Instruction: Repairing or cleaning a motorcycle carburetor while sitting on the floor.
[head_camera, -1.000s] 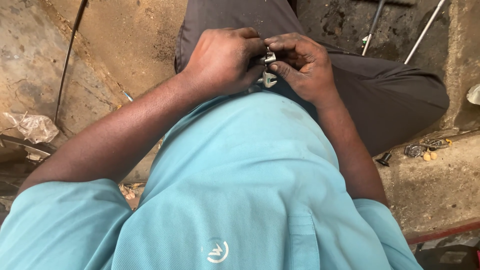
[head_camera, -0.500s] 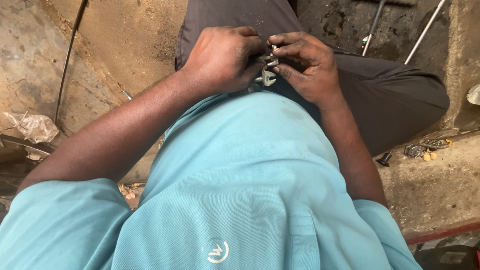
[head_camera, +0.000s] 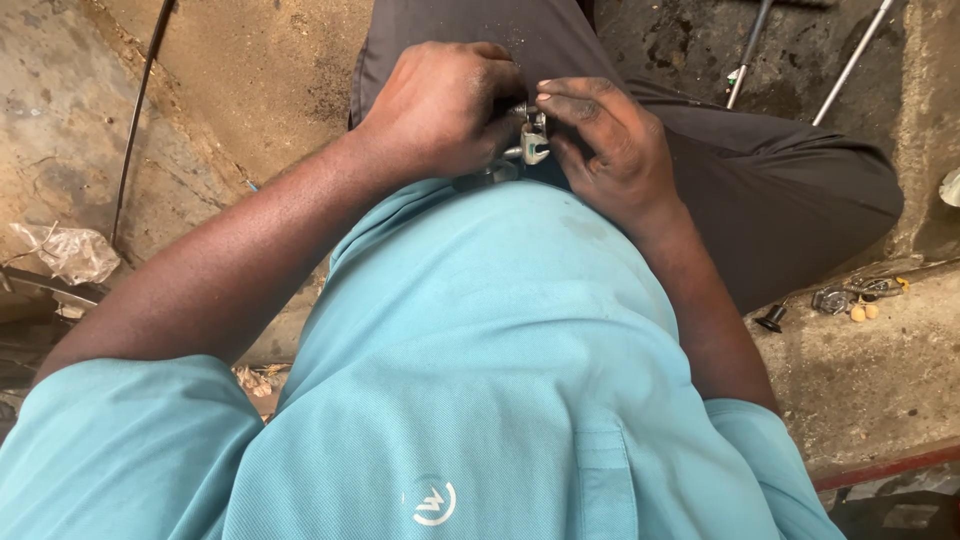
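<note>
Where your two hands meet, just above centre of the frame, sits item one: a small metal fitting (head_camera: 532, 142), silver-grey, with what looks like a threaded stud and a clamp-like body; its exact kind is too small to tell. It is held over your lap, against the dark trousers (head_camera: 760, 190), probably so that anything dropped lands on cloth and not on the ground.

Item two: your left hand (head_camera: 445, 110), upper centre-left. Fingers curled shut around the left side of the fitting, knuckles toward the camera, wrist straight; it appears to serve as the steadying grip. A dark part shows just under this hand, and you cannot tell from here what it is.

Item three: your right hand (head_camera: 605, 150), upper centre-right. Fingertips pinched closed on the right side of the fitting, thumb on top, palm turned inward; the fine pinch suits turning or seating a small piece. Both forearms converge from the lower corners, elbows out wide.

Item four: light blue polo shirt (head_camera: 480, 380), filling the lower half of the frame.

Item five: concrete floor (head_camera: 250, 70), stained and dusty, upper left, with a thin black cable (head_camera: 135, 130) running down it.

Item six: crumpled clear plastic wrap (head_camera: 70, 255), left edge.

Item seven: two thin metal rods (head_camera: 850, 65), upper right, lying apart from your hands.

Item eight: small loose hardware (head_camera: 845, 298), right edge, on a concrete ledge, well apart from the fitting.
</note>
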